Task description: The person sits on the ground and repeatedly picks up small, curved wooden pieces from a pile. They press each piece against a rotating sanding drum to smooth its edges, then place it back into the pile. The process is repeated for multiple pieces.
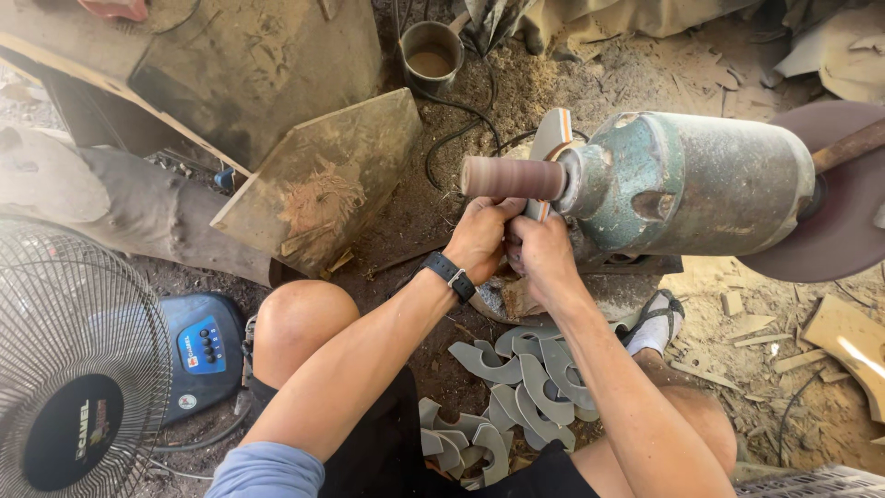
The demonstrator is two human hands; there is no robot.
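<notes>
My left hand (479, 235) and my right hand (541, 249) are closed together on a thin flat grey workpiece (536, 208), held upright just under the brown sanding drum (513, 177). The drum sticks out to the left from a worn green motor (687, 180). A black watch (449, 274) is on my left wrist. Below my forearms, a pile of several grey curved flat pieces (516, 378) lies on the ground between my knees.
A fan (64, 369) with a blue base (205, 346) stands at the lower left. Board offcuts (323, 184) lean at upper left, beside a metal cup (430, 51) and black cable (456, 129). A large dark sanding disc (843, 221) is at right. Wood scraps litter the sawdust ground.
</notes>
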